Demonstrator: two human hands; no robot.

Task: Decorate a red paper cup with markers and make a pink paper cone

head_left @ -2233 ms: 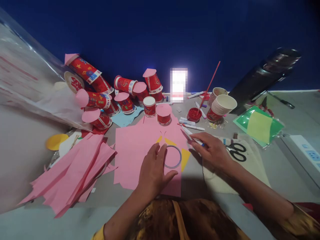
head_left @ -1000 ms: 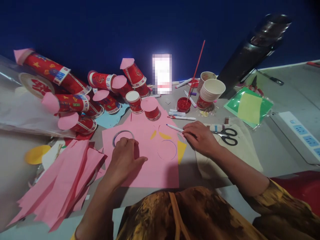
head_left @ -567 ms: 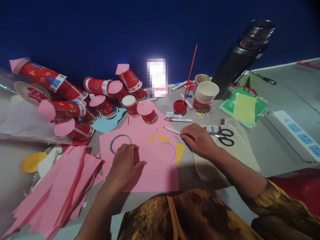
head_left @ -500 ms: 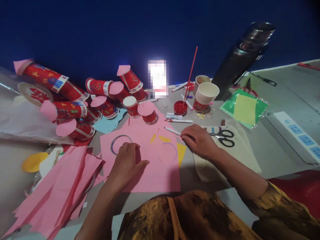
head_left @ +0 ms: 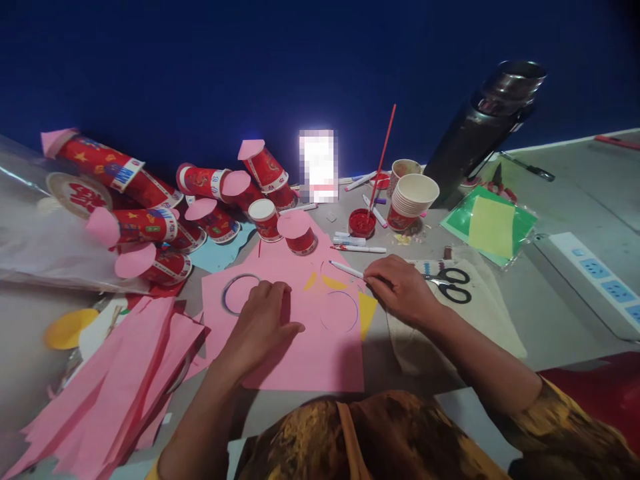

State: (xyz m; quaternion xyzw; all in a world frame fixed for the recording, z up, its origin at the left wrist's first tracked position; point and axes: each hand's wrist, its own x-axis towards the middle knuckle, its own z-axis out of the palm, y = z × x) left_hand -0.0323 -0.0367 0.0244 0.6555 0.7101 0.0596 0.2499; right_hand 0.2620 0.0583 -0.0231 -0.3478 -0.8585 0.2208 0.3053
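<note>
My left hand [head_left: 260,323] lies on a pink paper sheet [head_left: 300,347], its fingertips pressing the right edge of a thin ring [head_left: 239,293] that rests flat on the paper. To the right a drawn circle [head_left: 339,311] shows on the same sheet. My right hand [head_left: 400,288] is closed round a white marker [head_left: 347,269] whose tip points left, at the sheet's upper right edge. Yellow paper [head_left: 369,311] peeks from under the pink sheet.
Red paper cups with pink paper tops [head_left: 200,200] are piled at the back left. A stack of cups [head_left: 410,203], a red paint pot [head_left: 361,223] with a brush, loose markers [head_left: 357,248], scissors [head_left: 453,285], green and yellow sheets [head_left: 493,227], a power strip [head_left: 597,280] and pink scraps [head_left: 115,373] surround the sheet.
My left hand slid the ring from the sheet's right side to its upper left, leaving a drawn circle where it lay. My right hand stayed near the sheet's right edge with the marker.
</note>
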